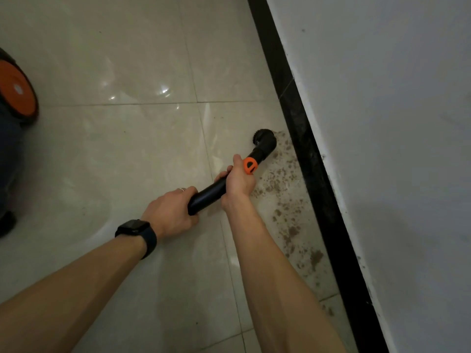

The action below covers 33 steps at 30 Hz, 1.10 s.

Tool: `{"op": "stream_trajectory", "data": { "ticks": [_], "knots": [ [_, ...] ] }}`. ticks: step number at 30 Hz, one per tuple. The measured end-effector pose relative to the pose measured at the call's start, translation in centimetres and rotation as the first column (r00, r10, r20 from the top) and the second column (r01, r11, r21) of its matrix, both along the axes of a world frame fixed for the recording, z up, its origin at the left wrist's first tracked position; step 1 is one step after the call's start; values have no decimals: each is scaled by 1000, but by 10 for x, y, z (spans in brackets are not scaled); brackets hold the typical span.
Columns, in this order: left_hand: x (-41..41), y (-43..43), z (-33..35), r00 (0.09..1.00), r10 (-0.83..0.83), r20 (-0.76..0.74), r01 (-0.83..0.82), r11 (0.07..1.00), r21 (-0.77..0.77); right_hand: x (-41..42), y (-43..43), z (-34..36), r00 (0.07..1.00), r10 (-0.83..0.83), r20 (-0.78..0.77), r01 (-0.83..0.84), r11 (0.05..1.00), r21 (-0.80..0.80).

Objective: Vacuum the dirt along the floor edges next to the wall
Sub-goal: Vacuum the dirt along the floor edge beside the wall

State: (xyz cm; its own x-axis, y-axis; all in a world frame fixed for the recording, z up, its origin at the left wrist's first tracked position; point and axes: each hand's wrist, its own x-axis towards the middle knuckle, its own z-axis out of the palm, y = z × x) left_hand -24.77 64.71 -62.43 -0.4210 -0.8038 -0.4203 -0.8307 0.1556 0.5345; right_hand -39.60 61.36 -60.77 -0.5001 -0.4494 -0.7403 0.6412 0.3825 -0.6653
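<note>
Two bare forearms reach in from 6 o'clock, the left one wearing a dark smartwatch (135, 231). Fingers (190, 191) of the left hand (170, 212) are curled tight round the rear end of the black vacuum tube (207, 196), and one of them carries a ring (182, 189). The right hand (238, 180) grips the same tube further along toward 1 o'clock. Its fingers are wrapped under the tube, with one digit stretched toward the orange collar (250, 166). Neither hand is slack.

Past the collar the tube bends down into a round brush nozzle (265, 141). It sits on the pale tiled floor (127, 149), near the black skirting (318, 174).

Brown dirt (280, 179) lies in a scattered band along the foot of the skirting, from the nozzle back toward 5 o'clock. The white wall (382, 123) rises at 3 o'clock. The vacuum body (16, 90), with its orange wheel, stands well apart at 9 o'clock.

To my eye the suction pass is in hand, with the nozzle at the far end of the band and most of the dirt not yet lifted. The next move, I judge, calls for drawing the nozzle back toward 5 o'clock along the skirting. The bristles should stay flat on the tile and tight to the edge. The right hand would steer while the left holds the tube's angle.
</note>
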Motion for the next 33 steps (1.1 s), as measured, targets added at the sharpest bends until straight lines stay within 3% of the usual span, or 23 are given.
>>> {"op": "stream_trajectory", "data": {
  "ticks": [14,19,33],
  "knots": [
    [-38,-30,-8,995,-69,-78,73,996,43,-36,-17,-3,993,-46,-113,51,998,44],
    [-53,-36,-10,995,-90,-34,90,996,-1,-50,-22,-5,989,-71,-131,77,996,42],
    [-49,-59,-10,993,-30,-114,43,992,115,-49,-46,-8,984,25,-177,-20,999,28]
  ]
}}
